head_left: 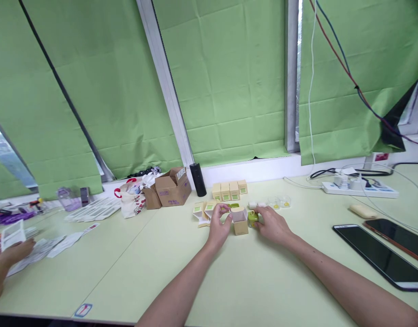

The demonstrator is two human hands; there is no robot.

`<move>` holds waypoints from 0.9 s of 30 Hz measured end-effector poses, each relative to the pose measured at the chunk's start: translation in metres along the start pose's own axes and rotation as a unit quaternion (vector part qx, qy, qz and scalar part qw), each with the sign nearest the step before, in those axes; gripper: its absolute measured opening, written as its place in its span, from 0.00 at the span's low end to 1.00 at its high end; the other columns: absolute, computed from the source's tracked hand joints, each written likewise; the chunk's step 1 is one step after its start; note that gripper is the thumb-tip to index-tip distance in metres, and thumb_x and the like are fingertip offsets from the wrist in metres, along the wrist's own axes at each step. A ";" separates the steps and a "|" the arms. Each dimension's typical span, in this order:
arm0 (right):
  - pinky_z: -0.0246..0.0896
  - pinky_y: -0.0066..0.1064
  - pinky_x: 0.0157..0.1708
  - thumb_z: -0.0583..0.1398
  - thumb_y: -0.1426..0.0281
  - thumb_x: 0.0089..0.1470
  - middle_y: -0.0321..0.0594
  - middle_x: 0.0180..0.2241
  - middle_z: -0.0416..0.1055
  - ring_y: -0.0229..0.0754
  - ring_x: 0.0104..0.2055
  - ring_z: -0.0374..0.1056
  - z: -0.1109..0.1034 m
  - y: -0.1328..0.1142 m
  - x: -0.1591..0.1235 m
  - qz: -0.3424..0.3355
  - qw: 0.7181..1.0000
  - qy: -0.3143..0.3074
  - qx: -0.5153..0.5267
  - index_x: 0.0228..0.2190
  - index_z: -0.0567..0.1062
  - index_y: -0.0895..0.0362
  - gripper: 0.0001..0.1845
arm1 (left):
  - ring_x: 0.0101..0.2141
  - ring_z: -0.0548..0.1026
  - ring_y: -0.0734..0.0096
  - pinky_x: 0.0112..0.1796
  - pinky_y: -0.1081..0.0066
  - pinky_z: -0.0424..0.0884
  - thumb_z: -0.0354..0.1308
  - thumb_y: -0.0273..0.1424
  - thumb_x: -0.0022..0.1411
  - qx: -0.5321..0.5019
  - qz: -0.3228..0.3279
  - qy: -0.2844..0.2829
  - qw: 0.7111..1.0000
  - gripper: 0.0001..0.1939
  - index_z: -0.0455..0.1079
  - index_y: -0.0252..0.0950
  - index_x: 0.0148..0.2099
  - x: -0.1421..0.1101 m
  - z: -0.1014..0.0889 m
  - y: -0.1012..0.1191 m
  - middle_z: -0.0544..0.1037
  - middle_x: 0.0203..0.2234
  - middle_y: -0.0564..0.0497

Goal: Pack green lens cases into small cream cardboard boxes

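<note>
A small tan cardboard box (241,227) stands upright with its top flaps up, between my two hands. My left hand (219,228) is at its left side, thumb and forefinger apart; I cannot tell whether they touch the box. My right hand (270,222) has its fingers closed on a small green container (253,219) just right of the box. Another green piece (233,206) lies behind the box, partly hidden. Left of it are small boxes with green labels (198,209), partly behind my left hand. Small clear cups with yellow bits (279,202) sit behind my right hand.
Several closed small boxes (225,191) stand in a row farther back, near a black cylinder (198,180) and a brown carton (173,187). Phones (382,254) and a power strip (360,189) lie to the right. Another person's hand (18,252) holds white sheets at far left.
</note>
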State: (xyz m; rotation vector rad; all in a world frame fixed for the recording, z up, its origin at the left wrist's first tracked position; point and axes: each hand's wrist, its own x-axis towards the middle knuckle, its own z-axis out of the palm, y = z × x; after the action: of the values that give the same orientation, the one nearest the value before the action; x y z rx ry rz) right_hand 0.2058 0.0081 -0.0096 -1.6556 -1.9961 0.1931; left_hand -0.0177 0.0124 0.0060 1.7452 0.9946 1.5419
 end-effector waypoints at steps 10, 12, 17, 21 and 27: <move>0.63 0.36 0.44 0.62 0.69 0.58 0.48 0.54 0.77 0.55 0.57 0.70 0.000 0.000 -0.001 0.003 1.000 -0.005 -0.008 0.53 0.76 0.52 0.20 | 0.44 0.79 0.60 0.50 0.61 0.73 0.63 0.33 0.61 -0.016 -0.066 0.009 0.998 0.11 0.78 0.36 0.45 0.007 0.002 -0.014 0.83 0.44 0.43; 0.63 0.36 0.44 0.62 0.69 0.58 0.49 0.54 0.77 0.55 0.57 0.70 0.000 0.000 -0.001 0.003 1.000 -0.006 -0.006 0.53 0.76 0.53 0.20 | 0.44 0.79 0.60 0.48 0.62 0.73 0.64 0.30 0.58 -0.040 -0.087 0.003 0.995 0.12 0.78 0.36 0.46 0.010 0.000 -0.017 0.83 0.42 0.44; 0.62 0.36 0.44 0.62 0.70 0.58 0.49 0.56 0.76 0.55 0.58 0.69 0.001 0.002 0.000 0.002 1.000 -0.012 0.005 0.54 0.75 0.53 0.22 | 0.38 0.79 0.64 0.39 0.69 0.72 0.59 0.19 0.47 -0.083 -0.144 -0.012 0.986 0.23 0.78 0.34 0.47 0.014 -0.003 -0.021 0.82 0.36 0.47; 0.61 0.35 0.44 0.63 0.70 0.57 0.48 0.56 0.75 0.56 0.59 0.69 0.003 0.004 0.002 -0.001 1.000 -0.014 0.010 0.54 0.75 0.53 0.22 | 0.39 0.80 0.64 0.40 0.70 0.71 0.57 0.16 0.43 -0.107 -0.185 -0.020 0.977 0.28 0.77 0.32 0.49 0.014 -0.003 -0.020 0.82 0.37 0.46; 0.61 0.35 0.42 0.62 0.72 0.56 0.47 0.52 0.78 0.55 0.52 0.73 0.006 0.009 0.003 -0.024 0.999 -0.004 0.048 0.50 0.76 0.54 0.19 | 0.39 0.80 0.61 0.42 0.68 0.72 0.60 0.18 0.43 -0.126 -0.213 -0.044 0.968 0.29 0.76 0.31 0.51 0.012 -0.002 -0.020 0.82 0.37 0.45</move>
State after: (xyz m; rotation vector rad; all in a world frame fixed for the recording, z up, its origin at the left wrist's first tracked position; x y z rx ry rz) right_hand 0.2100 0.0144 -0.0179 -1.5478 -1.9978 0.2753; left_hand -0.0222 0.0332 -0.0039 1.3087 1.0017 1.2420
